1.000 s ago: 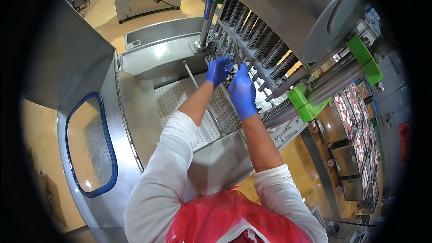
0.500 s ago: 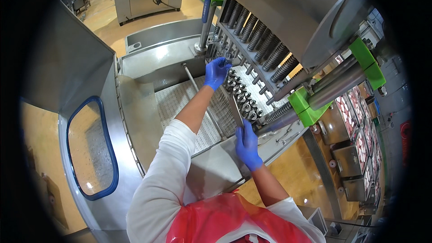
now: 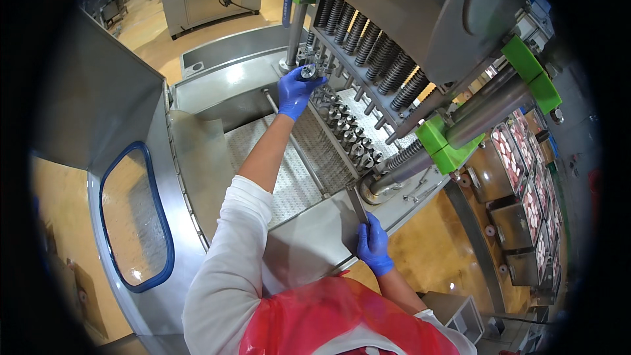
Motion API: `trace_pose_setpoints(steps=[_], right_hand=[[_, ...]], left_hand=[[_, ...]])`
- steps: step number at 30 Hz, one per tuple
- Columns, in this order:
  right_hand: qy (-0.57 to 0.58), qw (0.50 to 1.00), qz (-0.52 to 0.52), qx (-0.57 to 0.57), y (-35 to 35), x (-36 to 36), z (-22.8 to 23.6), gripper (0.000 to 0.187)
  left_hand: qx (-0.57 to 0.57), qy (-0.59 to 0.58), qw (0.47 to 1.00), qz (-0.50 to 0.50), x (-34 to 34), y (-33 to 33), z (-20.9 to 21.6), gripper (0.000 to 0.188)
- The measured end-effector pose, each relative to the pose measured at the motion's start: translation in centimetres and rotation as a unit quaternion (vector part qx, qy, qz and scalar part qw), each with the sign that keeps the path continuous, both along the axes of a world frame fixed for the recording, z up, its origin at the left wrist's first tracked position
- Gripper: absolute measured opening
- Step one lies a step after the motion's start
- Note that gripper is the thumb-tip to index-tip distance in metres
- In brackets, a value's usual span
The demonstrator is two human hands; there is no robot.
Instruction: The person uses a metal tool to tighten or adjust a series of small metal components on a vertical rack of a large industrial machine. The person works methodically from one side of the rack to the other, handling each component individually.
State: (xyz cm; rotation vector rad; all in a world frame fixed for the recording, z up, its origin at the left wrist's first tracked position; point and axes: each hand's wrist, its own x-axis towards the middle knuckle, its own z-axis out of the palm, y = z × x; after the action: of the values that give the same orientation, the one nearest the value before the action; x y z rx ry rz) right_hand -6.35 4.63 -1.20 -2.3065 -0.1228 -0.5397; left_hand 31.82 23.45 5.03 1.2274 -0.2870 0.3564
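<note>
My left hand (image 3: 296,95), in a blue glove, is closed around a small round metal fitting (image 3: 309,72) with a hole in its end. It is at the far end of a machine's needle block. Close by, rows of similar shiny metal fittings (image 3: 355,135) stand on a bar across the white perforated bed (image 3: 289,187). My right hand (image 3: 375,244), also gloved, grips the lower end of a flat, narrow metal tool (image 3: 358,205). The tool slants up over the machine's near edge, beside the base of the thick post.
A raised head with coil springs (image 3: 381,52) and downward pins hangs over the bed. Green clamps (image 3: 444,144) sit on steel posts at the right. An open panel with a blue-rimmed window (image 3: 167,250) stands at the left. Metal bins (image 3: 490,174) of pinkish-white pieces are farther right.
My left hand has moved up and left, turning the round fitting's end into view. My right hand has drawn the flat tool back from the fittings, toward me and rightward.
</note>
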Motion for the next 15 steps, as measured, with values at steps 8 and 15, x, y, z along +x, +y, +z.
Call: trace_pose_setpoints(steps=[8, 15], right_hand=[[-0.010, 1.000, -0.017, -0.012, 0.2, 0.0, -0.1, 0.035], [-0.014, 1.000, -0.007, -0.010, 0.6, 0.2, 0.3, 0.035]], left_hand=[[-0.015, -0.016, 1.000, -0.018, 0.3, -0.6, -0.4, 0.038], [0.097, -0.021, 0.994, -0.047, -0.2, -0.3, -1.6, 0.036]])
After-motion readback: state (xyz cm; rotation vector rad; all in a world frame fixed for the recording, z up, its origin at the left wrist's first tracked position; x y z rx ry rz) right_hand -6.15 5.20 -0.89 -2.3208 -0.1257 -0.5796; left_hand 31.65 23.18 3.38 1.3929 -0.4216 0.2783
